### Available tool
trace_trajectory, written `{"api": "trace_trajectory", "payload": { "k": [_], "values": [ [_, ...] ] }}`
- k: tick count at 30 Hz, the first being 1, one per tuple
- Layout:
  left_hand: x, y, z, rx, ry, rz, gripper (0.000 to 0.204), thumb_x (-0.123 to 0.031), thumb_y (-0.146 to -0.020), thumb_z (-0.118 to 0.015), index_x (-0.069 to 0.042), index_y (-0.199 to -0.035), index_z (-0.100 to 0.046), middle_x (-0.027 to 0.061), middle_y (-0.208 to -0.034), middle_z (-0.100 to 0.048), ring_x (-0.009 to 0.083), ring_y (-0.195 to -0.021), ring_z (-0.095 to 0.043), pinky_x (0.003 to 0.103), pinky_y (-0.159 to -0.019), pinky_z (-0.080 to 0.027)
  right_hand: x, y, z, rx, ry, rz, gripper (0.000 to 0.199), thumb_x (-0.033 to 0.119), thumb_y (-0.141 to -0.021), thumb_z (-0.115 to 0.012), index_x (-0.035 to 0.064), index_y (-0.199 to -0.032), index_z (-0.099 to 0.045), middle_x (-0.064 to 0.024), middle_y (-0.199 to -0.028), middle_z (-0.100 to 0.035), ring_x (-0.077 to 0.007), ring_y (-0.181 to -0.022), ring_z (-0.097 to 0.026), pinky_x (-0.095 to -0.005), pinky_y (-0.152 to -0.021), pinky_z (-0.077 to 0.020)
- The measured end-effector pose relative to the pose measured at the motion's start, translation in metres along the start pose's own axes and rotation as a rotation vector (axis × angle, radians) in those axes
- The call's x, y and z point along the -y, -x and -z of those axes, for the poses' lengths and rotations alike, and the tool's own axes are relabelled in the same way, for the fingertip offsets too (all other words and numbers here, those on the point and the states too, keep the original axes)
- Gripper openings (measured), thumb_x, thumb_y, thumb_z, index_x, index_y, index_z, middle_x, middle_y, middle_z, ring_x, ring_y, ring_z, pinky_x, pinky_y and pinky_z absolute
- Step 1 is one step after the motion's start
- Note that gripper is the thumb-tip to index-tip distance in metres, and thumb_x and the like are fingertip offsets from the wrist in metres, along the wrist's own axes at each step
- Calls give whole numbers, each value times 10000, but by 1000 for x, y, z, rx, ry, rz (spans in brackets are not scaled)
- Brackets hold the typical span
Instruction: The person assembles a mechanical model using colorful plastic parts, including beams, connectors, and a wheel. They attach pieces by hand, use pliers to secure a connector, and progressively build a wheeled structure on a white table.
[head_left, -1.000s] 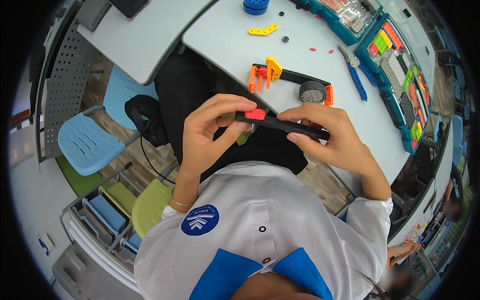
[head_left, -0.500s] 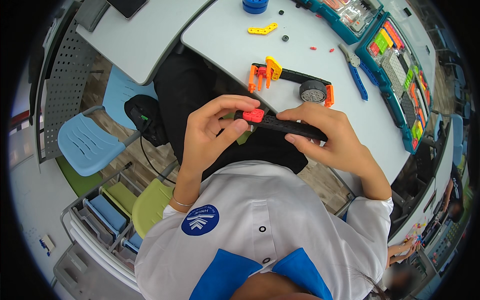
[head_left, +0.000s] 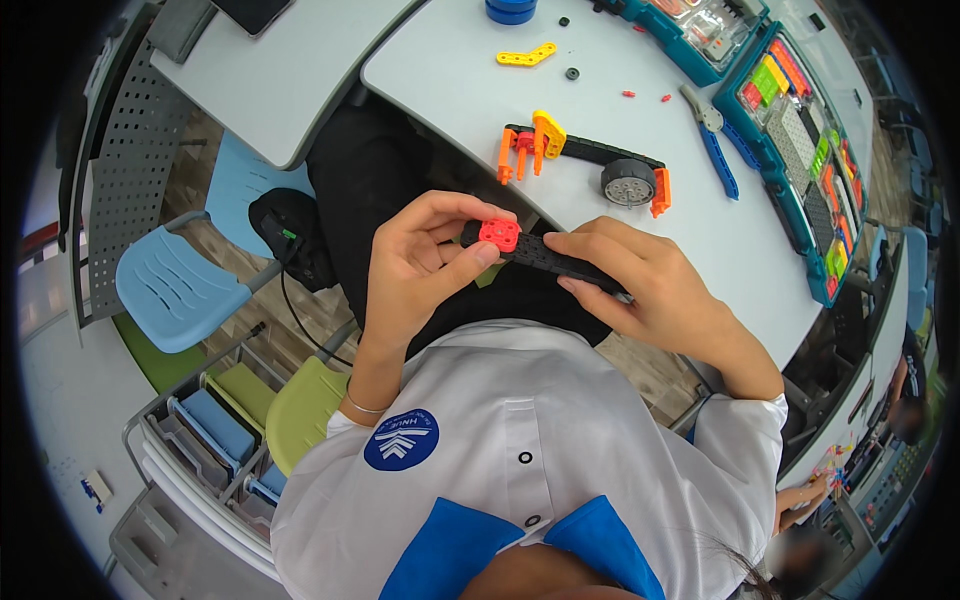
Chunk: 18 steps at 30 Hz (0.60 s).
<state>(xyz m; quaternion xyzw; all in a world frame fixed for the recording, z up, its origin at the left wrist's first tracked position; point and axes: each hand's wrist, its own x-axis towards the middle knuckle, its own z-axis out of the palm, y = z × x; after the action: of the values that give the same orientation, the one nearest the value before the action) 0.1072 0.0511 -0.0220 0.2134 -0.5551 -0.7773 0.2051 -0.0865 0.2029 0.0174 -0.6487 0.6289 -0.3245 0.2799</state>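
While our right hand (head_left: 650, 290) grips the black beam (head_left: 560, 262), our left hand (head_left: 425, 265) pinches the red block (head_left: 498, 235) onto its end; next we judge it needs a firm, square press.

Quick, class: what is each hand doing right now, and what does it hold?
Left hand: closed, pinching the red block at the end of the black strip.
Right hand: closed, holding the black strip from its other end.
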Motion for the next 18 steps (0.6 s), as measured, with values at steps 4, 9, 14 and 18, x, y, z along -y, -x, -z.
{"api": "trace_trajectory", "payload": {
  "k": [4,9,14,18],
  "values": [
    [9,0,-5,-71,82,134,266,-42,-910,-654,34,-1149,-565,168,-1118,-664,190,-1042,-666,313,-776,-618,-1,1,-3,43,77,-21,321,97,-853,-711,30,-1154,-619,-108,-919,-624,-270,-715,-647,-358,-605,-522],
    [29,-3,-10,-116,173,229,181,-60,-945,-625,-1,-1092,-538,159,-1099,-670,161,-999,-680,291,-710,-626,-7,1,-6,27,228,-14,261,117,-858,-705,21,-1090,-632,-106,-891,-624,-280,-724,-646,-373,-611,-521],
    [33,-7,-14,-133,203,228,173,-56,-947,-626,-3,-1082,-533,169,-1093,-672,152,-962,-683,284,-692,-629,-12,0,-11,-40,348,29,224,98,-852,-691,15,-1055,-644,-80,-863,-613,-243,-749,-649,-352,-614,-526],
    [32,-8,-16,-159,223,201,221,-44,-930,-648,4,-1106,-523,167,-1110,-661,146,-956,-678,290,-715,-628,-20,0,-16,-79,442,91,341,53,-788,-672,-4,-1124,-654,-69,-866,-597,-211,-761,-632,-327,-616,-526]
  ]
}}
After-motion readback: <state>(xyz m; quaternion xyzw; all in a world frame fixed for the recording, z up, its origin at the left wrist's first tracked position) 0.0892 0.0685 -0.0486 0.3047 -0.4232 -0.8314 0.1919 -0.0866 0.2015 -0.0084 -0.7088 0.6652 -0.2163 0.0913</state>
